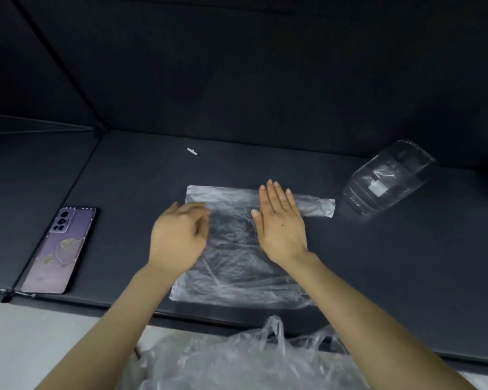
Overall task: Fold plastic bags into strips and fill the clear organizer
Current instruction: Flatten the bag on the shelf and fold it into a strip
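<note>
Crumpled at 6 o'clock, closest to the camera, a heap of clear plastic bags [237,358] sits below the front edge of the dark desk [406,263]. Just beyond that edge, one plastic bag [237,271] lies spread flat on the desk, wrinkled, with a narrow handle strip reaching out toward 3 o'clock at its far end.

Both hands are over the far half of this bag. The right hand [279,220] lies palm down on it, fingers straight and together, pressing the film flat. The left hand [178,237] is at the bag's 9 o'clock edge with its fingers curled; it is blurred, and I cannot tell whether it is pinching the film.

At 9 o'clock from the bag, well apart, a purple smartphone [59,249] lies face down near the desk's front edge. At 2 o'clock, near the handle strip's tip, the clear organizer [389,178] lies tipped on its side. Farther back, at 12 o'clock, is a small white scrap [192,151].
</note>
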Action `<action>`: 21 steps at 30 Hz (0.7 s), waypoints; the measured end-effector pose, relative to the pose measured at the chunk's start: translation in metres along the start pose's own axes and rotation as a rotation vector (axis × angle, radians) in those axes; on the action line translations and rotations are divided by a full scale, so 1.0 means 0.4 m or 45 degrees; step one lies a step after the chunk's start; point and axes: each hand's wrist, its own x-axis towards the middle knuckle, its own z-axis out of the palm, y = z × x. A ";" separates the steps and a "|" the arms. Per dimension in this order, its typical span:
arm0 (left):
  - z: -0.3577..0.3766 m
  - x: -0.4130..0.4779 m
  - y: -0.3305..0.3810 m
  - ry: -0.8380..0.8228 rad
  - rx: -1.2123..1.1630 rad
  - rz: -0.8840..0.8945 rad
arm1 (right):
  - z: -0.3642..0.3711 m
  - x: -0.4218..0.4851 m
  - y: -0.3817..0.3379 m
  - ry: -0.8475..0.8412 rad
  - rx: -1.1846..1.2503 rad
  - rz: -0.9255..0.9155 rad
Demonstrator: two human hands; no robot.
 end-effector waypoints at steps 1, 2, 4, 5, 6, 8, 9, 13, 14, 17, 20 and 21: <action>0.021 0.018 -0.006 -0.014 0.110 0.097 | 0.006 0.012 -0.013 -0.014 -0.015 -0.006; 0.045 0.037 -0.007 -0.090 0.180 0.146 | 0.015 0.022 -0.028 -0.023 -0.031 -0.016; 0.101 0.066 -0.010 -0.289 0.248 0.113 | 0.041 0.040 -0.051 -0.091 -0.059 -0.067; 0.127 0.075 -0.013 -0.340 0.269 0.067 | 0.060 0.047 -0.053 -0.116 -0.074 -0.093; 0.151 0.080 -0.020 -0.354 0.287 0.028 | 0.072 0.050 -0.049 -0.149 -0.082 -0.091; 0.185 0.078 -0.036 -0.348 0.307 -0.011 | 0.082 0.047 -0.014 -0.142 -0.114 -0.036; 0.193 0.076 -0.043 -0.343 0.299 -0.022 | 0.083 0.043 0.018 -0.112 -0.149 0.006; 0.197 0.080 -0.056 -0.379 0.283 -0.053 | 0.055 -0.003 0.186 -0.134 -0.259 0.197; 0.194 0.086 -0.057 -0.404 0.179 -0.083 | 0.040 -0.010 0.200 -0.114 -0.271 0.221; 0.149 0.106 -0.055 -0.365 -0.598 -0.300 | -0.004 -0.042 0.123 0.057 -0.194 0.184; 0.078 0.096 -0.060 -0.274 -0.657 -0.216 | 0.003 -0.107 -0.006 0.114 -0.038 -0.041; 0.063 0.078 -0.059 -0.226 -0.352 -0.068 | 0.017 -0.125 -0.034 0.080 -0.010 -0.092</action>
